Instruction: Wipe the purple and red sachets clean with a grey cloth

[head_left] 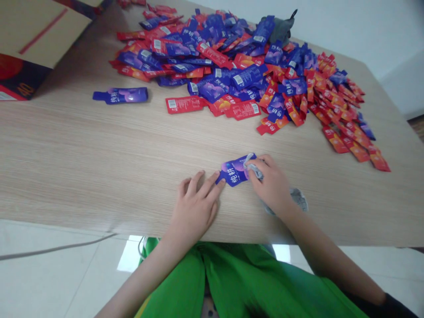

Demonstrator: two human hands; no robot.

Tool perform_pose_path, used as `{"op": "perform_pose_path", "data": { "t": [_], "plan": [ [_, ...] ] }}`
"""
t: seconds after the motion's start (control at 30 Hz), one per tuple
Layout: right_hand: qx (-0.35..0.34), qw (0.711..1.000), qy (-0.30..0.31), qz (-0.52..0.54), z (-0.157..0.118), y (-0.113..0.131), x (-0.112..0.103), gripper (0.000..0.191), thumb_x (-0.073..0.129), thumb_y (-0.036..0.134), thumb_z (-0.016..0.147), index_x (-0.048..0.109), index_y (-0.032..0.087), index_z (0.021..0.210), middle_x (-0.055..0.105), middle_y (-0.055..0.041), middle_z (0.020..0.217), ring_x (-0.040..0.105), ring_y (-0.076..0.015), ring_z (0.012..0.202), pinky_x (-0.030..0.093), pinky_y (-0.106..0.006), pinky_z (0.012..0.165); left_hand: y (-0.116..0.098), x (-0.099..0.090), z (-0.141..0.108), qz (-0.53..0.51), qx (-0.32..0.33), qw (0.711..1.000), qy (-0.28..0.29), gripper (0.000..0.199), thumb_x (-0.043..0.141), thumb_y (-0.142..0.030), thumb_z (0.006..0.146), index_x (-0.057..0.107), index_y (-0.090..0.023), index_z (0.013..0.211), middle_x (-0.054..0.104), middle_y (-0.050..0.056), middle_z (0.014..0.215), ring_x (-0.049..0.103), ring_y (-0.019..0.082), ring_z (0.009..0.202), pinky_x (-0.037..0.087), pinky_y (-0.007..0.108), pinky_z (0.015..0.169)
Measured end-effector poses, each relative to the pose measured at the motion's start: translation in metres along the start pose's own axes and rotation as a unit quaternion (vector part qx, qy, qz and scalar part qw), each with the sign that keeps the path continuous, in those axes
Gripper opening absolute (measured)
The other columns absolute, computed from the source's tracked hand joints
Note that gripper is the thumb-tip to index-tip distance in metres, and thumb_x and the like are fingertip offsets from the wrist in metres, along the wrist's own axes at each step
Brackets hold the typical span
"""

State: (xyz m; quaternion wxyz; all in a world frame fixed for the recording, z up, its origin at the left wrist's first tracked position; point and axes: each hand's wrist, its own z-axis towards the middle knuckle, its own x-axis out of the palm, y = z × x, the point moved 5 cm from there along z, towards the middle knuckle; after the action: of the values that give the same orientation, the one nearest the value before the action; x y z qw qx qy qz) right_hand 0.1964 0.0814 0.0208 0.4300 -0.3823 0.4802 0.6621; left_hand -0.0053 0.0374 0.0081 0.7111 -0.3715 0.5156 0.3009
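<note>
Left grip [196, 203] on purple pouch [234, 171]: neck leftward, long axis slanting up-right.

1. Tabletop [82, 163]: one.
2. Box [43, 26]: one.
3. Heap [215, 84]: one, made up of red and purple pouches, dozens of each, overlapping too much for an exact count.
4. Purple pouches lying apart from the heap: two, a far-left pouch [124, 96] and a near pouch [236, 171].
5. Red pouches along the heap's near fringe, left of its middle: three, overlapping.
6. Grey cloth [255, 171]: two parts show; whether they join is hidden.
7. Dark grey item [282, 30] behind the heap: one, kind unclear.
8. Green garment [258, 282]: one.
9. Floor cable [59, 253]: one.
</note>
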Motion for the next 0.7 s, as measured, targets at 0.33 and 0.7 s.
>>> {"op": "perform_pose_path", "data": {
  "t": [0.33,0.7],
  "plan": [
    [0.053,0.997,-0.05,0.019,0.011,-0.032,-0.02,0.018,0.053,0.026,0.09,0.069,0.022,0.095,0.064,-0.0082,0.1,0.064,-0.0233,0.086,0.051,-0.038,0.075,0.0,-0.002,-0.001,-0.01,-0.001,1.0,-0.002,0.048,0.05,-0.024,0.096,0.053,-0.027,0.144,0.052,0.004,0.152,0.045,0.038,0.135,0.039,0.056,0.099],
    [-0.143,0.988,0.037,0.044,-0.009,0.05,0.005,0.019,0.055,0.018,0.09,0.07,0.022,0.102,0.066,-0.0085,0.107,0.064,-0.0226,0.094,0.052,-0.036,0.078,0.0,0.0,0.0,-0.004,-0.006,1.0,0.01,0.048,0.049,-0.025,0.097,0.051,-0.028,0.145,0.052,0.003,0.152,0.044,0.037,0.136,0.036,0.055,0.1]
  ]
}}
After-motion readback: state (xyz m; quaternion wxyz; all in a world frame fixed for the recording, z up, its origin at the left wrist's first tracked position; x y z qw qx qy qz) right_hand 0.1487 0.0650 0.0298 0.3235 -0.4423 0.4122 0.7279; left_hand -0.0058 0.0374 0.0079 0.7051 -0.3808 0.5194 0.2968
